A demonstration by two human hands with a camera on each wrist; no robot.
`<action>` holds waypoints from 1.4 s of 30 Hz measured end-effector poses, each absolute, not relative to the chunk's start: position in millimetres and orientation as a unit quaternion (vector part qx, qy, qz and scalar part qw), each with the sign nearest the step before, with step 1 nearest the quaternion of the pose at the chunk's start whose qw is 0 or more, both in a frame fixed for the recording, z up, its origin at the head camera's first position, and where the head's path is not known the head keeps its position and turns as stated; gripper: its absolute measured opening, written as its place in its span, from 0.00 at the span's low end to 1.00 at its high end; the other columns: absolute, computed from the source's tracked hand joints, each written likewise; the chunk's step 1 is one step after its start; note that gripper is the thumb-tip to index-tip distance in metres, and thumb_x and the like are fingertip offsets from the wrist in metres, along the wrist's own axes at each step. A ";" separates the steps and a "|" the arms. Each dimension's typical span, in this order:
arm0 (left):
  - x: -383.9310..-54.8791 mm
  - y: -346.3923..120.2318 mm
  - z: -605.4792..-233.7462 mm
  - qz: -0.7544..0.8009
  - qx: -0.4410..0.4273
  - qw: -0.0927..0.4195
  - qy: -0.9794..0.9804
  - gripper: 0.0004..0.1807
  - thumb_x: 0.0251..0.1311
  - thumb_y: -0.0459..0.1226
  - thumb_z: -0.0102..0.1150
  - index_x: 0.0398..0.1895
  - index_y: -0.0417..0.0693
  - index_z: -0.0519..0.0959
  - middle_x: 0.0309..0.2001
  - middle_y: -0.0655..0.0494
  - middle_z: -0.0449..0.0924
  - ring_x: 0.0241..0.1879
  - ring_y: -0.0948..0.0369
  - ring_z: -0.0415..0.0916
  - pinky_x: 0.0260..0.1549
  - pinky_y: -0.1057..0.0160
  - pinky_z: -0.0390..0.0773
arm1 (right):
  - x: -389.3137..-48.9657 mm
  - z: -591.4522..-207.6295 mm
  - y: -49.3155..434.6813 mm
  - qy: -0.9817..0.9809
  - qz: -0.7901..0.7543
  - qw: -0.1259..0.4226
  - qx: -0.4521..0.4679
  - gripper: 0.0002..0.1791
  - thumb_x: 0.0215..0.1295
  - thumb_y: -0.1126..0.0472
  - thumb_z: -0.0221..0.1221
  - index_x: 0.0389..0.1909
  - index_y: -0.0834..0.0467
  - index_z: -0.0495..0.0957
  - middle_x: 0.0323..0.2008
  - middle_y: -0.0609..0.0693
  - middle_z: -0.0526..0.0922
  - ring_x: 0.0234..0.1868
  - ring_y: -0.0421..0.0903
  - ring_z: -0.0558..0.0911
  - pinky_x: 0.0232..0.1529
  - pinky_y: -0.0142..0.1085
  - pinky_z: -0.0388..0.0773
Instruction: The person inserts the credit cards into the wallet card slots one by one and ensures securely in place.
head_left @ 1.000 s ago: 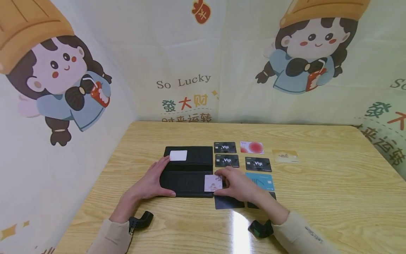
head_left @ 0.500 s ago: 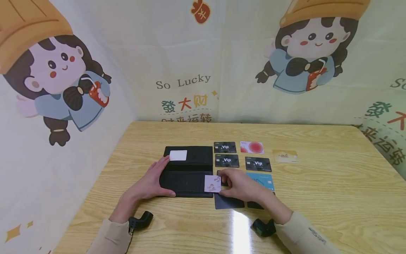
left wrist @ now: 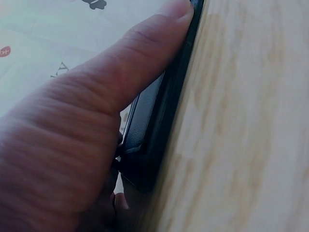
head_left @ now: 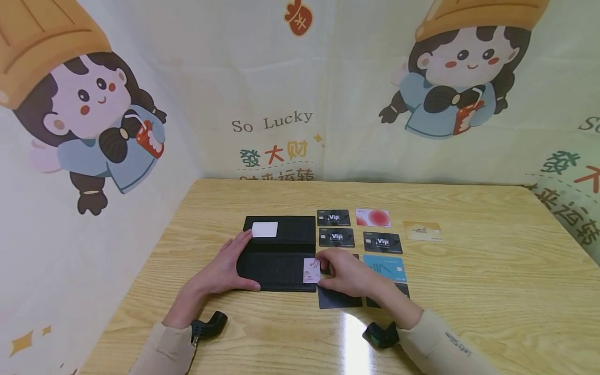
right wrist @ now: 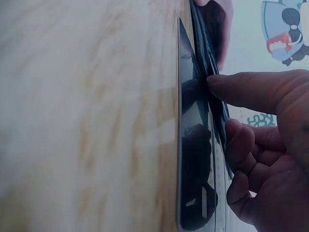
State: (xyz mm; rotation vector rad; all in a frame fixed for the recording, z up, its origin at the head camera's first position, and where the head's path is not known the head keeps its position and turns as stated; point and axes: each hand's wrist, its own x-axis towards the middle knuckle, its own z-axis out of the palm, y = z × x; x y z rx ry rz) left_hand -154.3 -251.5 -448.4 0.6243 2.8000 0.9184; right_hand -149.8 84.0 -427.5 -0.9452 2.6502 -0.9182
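A black wallet [head_left: 276, 271] lies unfolded on the table. A white rectangle [head_left: 264, 229] shows on its far half. My left hand [head_left: 226, 265] spreads over the wallet's left side, fingers fairly straight; its thumb [left wrist: 145, 46] rests along the near edge in the left wrist view. On the near half, at the right end, a pale pink patterned card [head_left: 311, 271] shows only in part. My right hand [head_left: 349, 273] holds that card's right edge between thumb and curled fingers. The card's left part appears tucked under the wallet's surface. In the right wrist view the thumb [right wrist: 241, 87] meets the wallet's edge.
Right of the wallet lie several black cards, including a Vip card [head_left: 382, 242], plus a red-and-pink card [head_left: 373, 217], a gold card [head_left: 422, 230] and a blue card [head_left: 386, 268]. The right forearm passes over some of them. A printed cloth [head_left: 262, 78] hangs behind the wooden table [head_left: 492, 271].
My right hand drew back slightly to the right, then moved left again. Less of the pink card shows now, its visible left edge unmoved. The left hand stays in place on the wallet.
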 end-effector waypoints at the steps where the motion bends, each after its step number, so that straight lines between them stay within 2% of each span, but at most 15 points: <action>1: -154.3 -251.3 -448.5 0.304 0.206 0.066 0.928 0.71 0.37 0.61 0.80 0.80 0.39 0.50 0.80 0.45 0.45 0.78 0.47 0.41 0.73 0.42 0.38 | -149.9 -427.6 83.6 0.890 -0.310 0.089 -0.322 0.23 0.59 0.63 0.72 0.54 0.65 0.78 0.33 0.44 0.75 0.30 0.41 0.72 0.31 0.33 0.74; 14: -153.7 -250.2 -447.3 0.314 0.209 0.068 0.924 0.71 0.37 0.60 0.81 0.80 0.39 0.50 0.80 0.46 0.45 0.78 0.48 0.41 0.74 0.42 0.37 | -149.8 -427.8 75.4 0.887 -0.310 0.084 -0.332 0.23 0.59 0.63 0.72 0.54 0.67 0.79 0.31 0.44 0.75 0.31 0.41 0.72 0.31 0.33 0.73; 29: -154.4 -252.2 -448.5 0.305 0.212 0.065 0.926 0.71 0.38 0.61 0.80 0.80 0.40 0.50 0.80 0.46 0.45 0.78 0.48 0.41 0.74 0.43 0.38 | -148.5 -425.1 72.0 0.903 -0.289 0.085 -0.307 0.25 0.59 0.59 0.73 0.54 0.66 0.79 0.29 0.43 0.74 0.30 0.41 0.72 0.31 0.34 0.72; 35: -153.3 -252.2 -448.5 0.309 0.212 0.064 0.925 0.71 0.38 0.61 0.80 0.80 0.40 0.51 0.80 0.46 0.45 0.78 0.48 0.41 0.73 0.42 0.39 | -147.7 -423.1 71.6 0.905 -0.282 0.090 -0.306 0.26 0.60 0.58 0.73 0.56 0.65 0.79 0.30 0.44 0.73 0.31 0.41 0.72 0.31 0.34 0.72; 42: -153.3 -252.2 -448.4 0.311 0.212 0.067 0.924 0.71 0.38 0.61 0.80 0.80 0.40 0.50 0.80 0.47 0.45 0.78 0.48 0.40 0.73 0.43 0.38 | -143.9 -424.5 78.1 0.907 -0.284 0.072 -0.303 0.26 0.58 0.57 0.73 0.55 0.63 0.79 0.33 0.43 0.75 0.34 0.42 0.73 0.35 0.34 0.75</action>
